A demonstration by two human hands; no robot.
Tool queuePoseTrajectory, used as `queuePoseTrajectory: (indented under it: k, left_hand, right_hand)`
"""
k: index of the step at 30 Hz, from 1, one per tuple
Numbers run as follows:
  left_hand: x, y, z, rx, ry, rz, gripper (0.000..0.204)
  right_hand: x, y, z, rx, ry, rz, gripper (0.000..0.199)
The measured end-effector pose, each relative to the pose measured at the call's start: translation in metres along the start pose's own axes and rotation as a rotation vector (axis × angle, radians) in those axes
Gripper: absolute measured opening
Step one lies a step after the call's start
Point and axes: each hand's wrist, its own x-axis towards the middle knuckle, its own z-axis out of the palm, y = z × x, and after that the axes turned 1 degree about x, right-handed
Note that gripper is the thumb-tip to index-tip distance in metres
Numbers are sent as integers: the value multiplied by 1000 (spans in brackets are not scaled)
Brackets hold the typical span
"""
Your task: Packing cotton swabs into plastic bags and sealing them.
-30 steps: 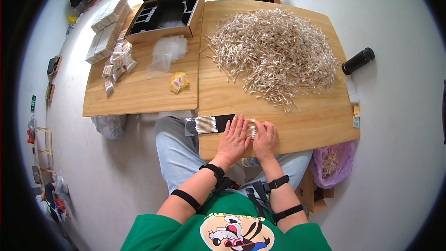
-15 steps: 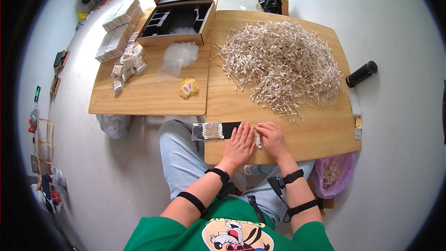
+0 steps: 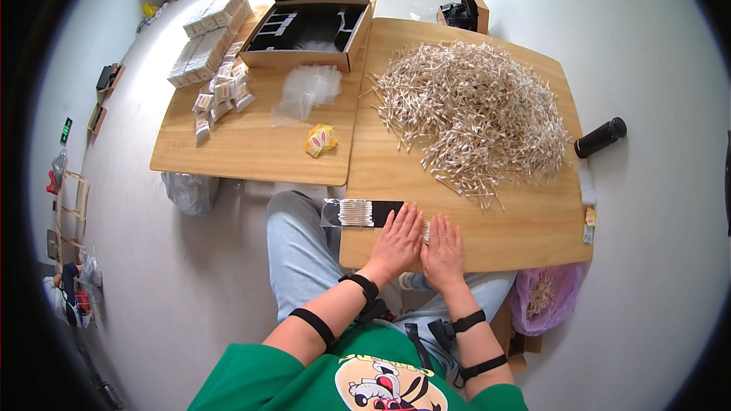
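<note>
Here, the left hand [image 3: 397, 240] lies palm-down on the near edge of the wooden worktop [image 3: 525, 221], fingers spread flat and grasping nothing. The right hand [image 3: 444, 250] lies just beside it, also flat and unclenched. Between the two hands, a small bundle of cotton swabs [image 3: 426, 230] shows, pressed at both sides by the hands; whether any finger pinches it cannot be told, since the hands cover most of it.

Left of the left hand: a black tray [image 3: 364, 213] overhanging the worktop edge, with a row of swabs laid in it.

Further back on the same worktop: a large loose heap of cotton swabs [image 3: 476, 110], well apart from the hands.

On the adjoining second worktop [image 3: 251, 152], to the left: a small yellow packet [image 3: 321, 139]; clear plastic bags [image 3: 308, 91]; small stacked packs [image 3: 221, 95]; an open cardboard box [image 3: 316, 27] with a dark interior.

On the floor to the right: a black cylindrical bottle [image 3: 601, 137]. Below the worktop's right corner: a pink bag [image 3: 544, 297] holding swabs.

Person: green shirt, light jeans, black bands on both forearms.
</note>
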Motion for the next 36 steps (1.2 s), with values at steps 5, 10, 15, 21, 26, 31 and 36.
queuePoseTrajectory:
  k: [5, 10, 15, 21, 26, 31, 36]
  left_hand:
    - [-2, -3, 2, -47, 19, 9, 61]
    - [-3, -5, 1, -138, 36, 15, 63]
    - [7, -35, -15, -467, 250, -69, 56]
    - [51, -189, -53, -175, 682, -569, 47]
    - [58, -255, -61, -131, 494, -704, 47]
    - [61, -270, -63, -186, 405, -724, 42]
    - [60, -276, -61, -219, 367, -707, 38]
  right_hand:
    - [13, -1, 7, -92, -82, 9, 68]
    - [20, -4, 7, -112, -156, 17, 67]
    - [20, -6, 11, -72, -96, 25, 67]
    - [17, -4, 5, -25, -63, 42, 69]
    - [15, 3, 8, 103, 69, 57, 68]
    - [16, 0, 6, 94, 127, 33, 64]
    - [17, -4, 4, 302, 243, 159, 53]
